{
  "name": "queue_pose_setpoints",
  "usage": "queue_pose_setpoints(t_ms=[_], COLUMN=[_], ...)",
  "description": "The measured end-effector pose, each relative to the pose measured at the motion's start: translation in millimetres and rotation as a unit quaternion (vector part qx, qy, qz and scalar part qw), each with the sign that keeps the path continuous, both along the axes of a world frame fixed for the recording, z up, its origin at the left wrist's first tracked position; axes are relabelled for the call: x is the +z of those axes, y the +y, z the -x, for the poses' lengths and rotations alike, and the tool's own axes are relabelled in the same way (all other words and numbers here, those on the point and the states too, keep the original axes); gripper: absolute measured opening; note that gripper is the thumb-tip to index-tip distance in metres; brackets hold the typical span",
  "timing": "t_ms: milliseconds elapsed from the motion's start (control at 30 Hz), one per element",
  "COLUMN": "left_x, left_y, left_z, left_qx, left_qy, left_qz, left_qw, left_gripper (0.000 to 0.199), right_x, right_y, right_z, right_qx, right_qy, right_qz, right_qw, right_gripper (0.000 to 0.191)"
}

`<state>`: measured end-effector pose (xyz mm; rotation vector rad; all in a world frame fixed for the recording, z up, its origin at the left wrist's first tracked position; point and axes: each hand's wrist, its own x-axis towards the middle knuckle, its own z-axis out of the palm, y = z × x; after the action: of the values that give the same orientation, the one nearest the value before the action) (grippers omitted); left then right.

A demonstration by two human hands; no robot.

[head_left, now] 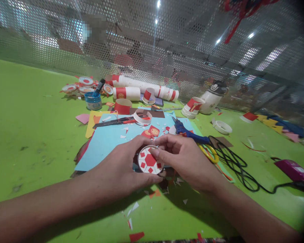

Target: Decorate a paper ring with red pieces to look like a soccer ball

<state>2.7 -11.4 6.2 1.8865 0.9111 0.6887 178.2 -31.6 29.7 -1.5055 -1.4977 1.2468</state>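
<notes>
A round white paper cup base (146, 165) faces me, with a red shape at its centre and small red paper pieces around it. My left hand (126, 158) wraps its left side, thumb along the lower edge. At the upper right, the fingers of my right hand (177, 155) pinch the rim, the thumb lying over a red piece. Just beyond my hands, red printed paper pieces (154, 131) with gold marks rest on light blue paper (108, 145). What lies behind the cup base is hidden.
Beyond stand a blue-lidded jar (93, 100), a white paper roll (126, 93) and a red-and-white cup (192, 107). A craft knife (114, 121), a blue glue gun (190, 133), yellow-handled scissors (212, 155) and a black cord (233, 162) surround the paper. Scraps litter the green table (35, 135).
</notes>
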Motion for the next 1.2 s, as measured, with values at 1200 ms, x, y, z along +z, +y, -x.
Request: queue_pose_setpoints(t_ms=[1200], left_x=[5.3], left_y=[-2.7], left_z=[-1.3], left_qx=[0.009], left_qy=[0.003], left_qz=[0.006], left_qw=[1.000], left_gripper=[0.047], right_x=[4.7], right_y=[-1.3], right_z=[0.4], right_qx=[-0.023], right_qy=[0.046], right_qz=[0.047], right_qw=[0.998], right_gripper=[0.016])
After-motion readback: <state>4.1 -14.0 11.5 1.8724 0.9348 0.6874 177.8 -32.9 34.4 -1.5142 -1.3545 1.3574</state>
